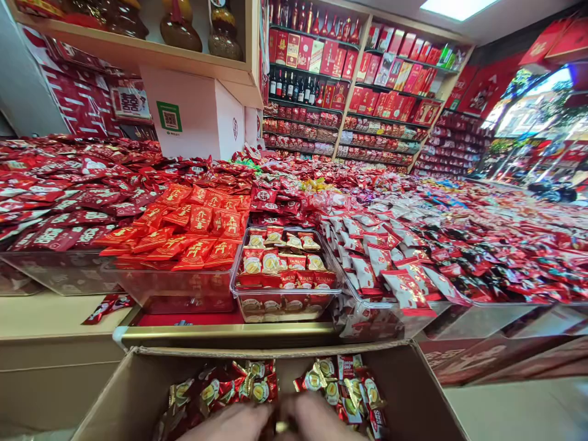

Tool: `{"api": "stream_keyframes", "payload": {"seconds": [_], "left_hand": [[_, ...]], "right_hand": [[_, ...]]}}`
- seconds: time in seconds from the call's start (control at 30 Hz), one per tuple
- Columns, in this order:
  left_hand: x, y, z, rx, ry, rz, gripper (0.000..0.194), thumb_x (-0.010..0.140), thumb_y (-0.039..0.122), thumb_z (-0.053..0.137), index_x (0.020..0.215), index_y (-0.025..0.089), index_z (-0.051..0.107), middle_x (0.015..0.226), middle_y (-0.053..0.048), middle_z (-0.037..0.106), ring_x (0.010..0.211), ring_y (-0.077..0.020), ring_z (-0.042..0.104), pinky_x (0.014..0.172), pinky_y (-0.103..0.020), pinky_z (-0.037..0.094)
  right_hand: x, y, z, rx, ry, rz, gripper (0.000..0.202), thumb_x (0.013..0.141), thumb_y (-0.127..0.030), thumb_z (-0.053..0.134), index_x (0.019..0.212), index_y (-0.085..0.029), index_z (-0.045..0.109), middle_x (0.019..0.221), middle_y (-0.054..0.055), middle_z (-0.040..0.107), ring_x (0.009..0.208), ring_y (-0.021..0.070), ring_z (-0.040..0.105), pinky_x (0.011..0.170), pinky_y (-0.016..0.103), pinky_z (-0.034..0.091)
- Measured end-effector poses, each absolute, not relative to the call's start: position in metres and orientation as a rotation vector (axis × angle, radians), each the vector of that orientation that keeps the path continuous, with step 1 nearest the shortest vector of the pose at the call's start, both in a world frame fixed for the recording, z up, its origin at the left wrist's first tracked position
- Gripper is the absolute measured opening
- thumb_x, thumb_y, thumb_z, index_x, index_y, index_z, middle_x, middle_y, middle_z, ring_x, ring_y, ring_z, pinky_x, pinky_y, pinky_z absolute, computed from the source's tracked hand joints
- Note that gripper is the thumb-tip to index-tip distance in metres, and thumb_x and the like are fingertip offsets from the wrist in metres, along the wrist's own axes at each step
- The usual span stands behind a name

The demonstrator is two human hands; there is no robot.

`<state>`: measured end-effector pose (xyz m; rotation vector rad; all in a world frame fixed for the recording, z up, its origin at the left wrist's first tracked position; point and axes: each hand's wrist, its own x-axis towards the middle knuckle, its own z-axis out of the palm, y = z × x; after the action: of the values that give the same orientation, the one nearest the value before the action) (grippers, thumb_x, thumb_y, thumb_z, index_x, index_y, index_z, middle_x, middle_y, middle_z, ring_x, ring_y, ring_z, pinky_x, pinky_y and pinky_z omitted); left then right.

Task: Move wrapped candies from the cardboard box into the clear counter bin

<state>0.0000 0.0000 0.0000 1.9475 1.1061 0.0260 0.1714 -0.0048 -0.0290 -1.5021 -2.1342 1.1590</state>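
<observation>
Cardboard is under my hands: an open box (pixel 138 392) stands low in front of the bench (pixel 55 318), and both hands are down inside it. My left hand (pixel 232 422) and my right hand (pixel 316 419) lie close together at the bottom edge of the view, blurred, among the small red and gold wrapped sweets (pixel 340 386) that fill the box. If the fingers are clenched on sweets or lie loose, I cannot tell; the picture cuts them and the blur hides the rest.

I think the box stands so near because it lets me reach the sweets without bending far. Just above the hands, past the far wall of the box, sits a clear plastic tub (pixel 285 300) on the bench, and its packets (pixel 285 263) have the same red and gold look. It is filled almost to the rim. Left of this tub, another clear tray (pixel 179 288) carries flat red packets with gold signs, heaped high. Right of it, a tray (pixel 367 318) holds red and white packets. Far behind, shelves (pixel 349 79) carry red gift boxes and bottles.
</observation>
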Motion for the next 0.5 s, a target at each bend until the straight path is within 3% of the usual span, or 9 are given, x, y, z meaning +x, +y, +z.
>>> {"api": "stream_keyframes", "payload": {"seconds": [0.1,0.23,0.37,0.5], "left_hand": [[0.013,0.000,0.013,1.759,1.119,0.248,0.024,0.067,0.030,0.057,0.088,0.019,0.058,0.069,0.002,0.056,0.062,-0.0143,0.049,0.054,-0.021,0.036],[0.025,-0.001,0.025,1.459,1.024,0.286,0.020,0.073,0.035,0.052,0.070,0.014,0.052,0.050,0.009,0.033,0.045,-0.0073,0.028,0.042,-0.019,0.024],[0.029,-0.001,0.038,1.254,0.949,0.292,0.023,0.072,0.037,0.054,0.070,0.014,0.052,0.053,0.007,0.040,0.047,-0.0078,0.036,0.049,-0.021,0.037],[0.029,-0.002,0.045,1.194,0.922,0.346,0.021,0.073,0.033,0.056,0.073,0.013,0.054,0.055,0.006,0.045,0.049,-0.0078,0.040,0.050,-0.022,0.040]], "right_hand": [[0.181,0.005,-0.011,-1.520,-1.874,1.174,0.025,0.066,-0.040,0.061,0.062,-0.015,0.056,0.051,-0.004,0.047,0.050,0.0090,0.040,0.047,0.022,0.029],[0.187,0.002,0.004,-1.390,-1.636,1.260,0.038,0.075,-0.049,0.046,0.055,-0.017,0.042,0.048,-0.006,0.033,0.048,0.0072,0.030,0.044,0.021,0.024],[0.184,-0.005,0.003,-1.359,-1.490,1.193,0.040,0.078,-0.050,0.041,0.054,-0.018,0.035,0.052,-0.006,0.029,0.051,0.0075,0.026,0.046,0.021,0.024],[0.187,-0.007,0.009,-1.290,-1.365,1.380,0.040,0.076,-0.052,0.043,0.056,-0.018,0.037,0.050,-0.007,0.030,0.044,0.0060,0.027,0.041,0.020,0.025]]}}
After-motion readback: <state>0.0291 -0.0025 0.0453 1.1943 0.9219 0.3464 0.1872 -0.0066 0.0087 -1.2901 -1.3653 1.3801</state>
